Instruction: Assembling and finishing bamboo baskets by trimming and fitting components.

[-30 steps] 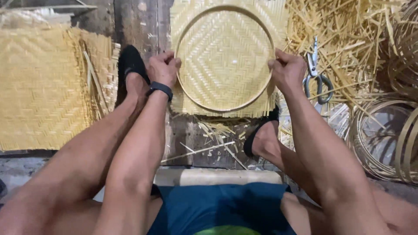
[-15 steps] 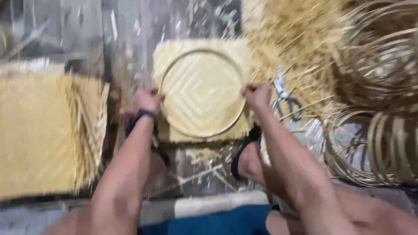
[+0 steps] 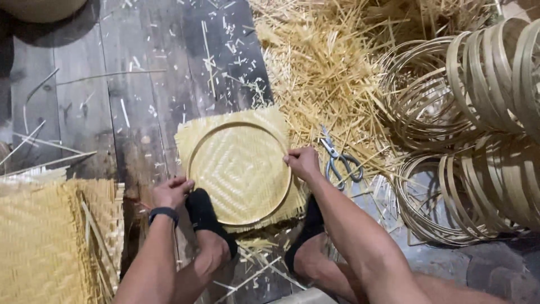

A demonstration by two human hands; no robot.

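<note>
Mid-frame on the plank floor [image 3: 129, 84] lies a woven bamboo mat [image 3: 239, 169] under a round hoop [image 3: 194, 152] — left hand [image 3: 171, 192] and right hand [image 3: 304, 163] each curled closed on its opposite rims, mat between them.

Dark plank floor [image 3: 140, 84] w/ woven mat [image 3: 239, 163], scissors [image 3: 337, 160], hoops [image 3: 450, 129] (straw scraps [image 3: 320, 67] everywhere).

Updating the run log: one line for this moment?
left hand: on round bamboo hoop | right hand: on hoop | under: square woven mat
</note>
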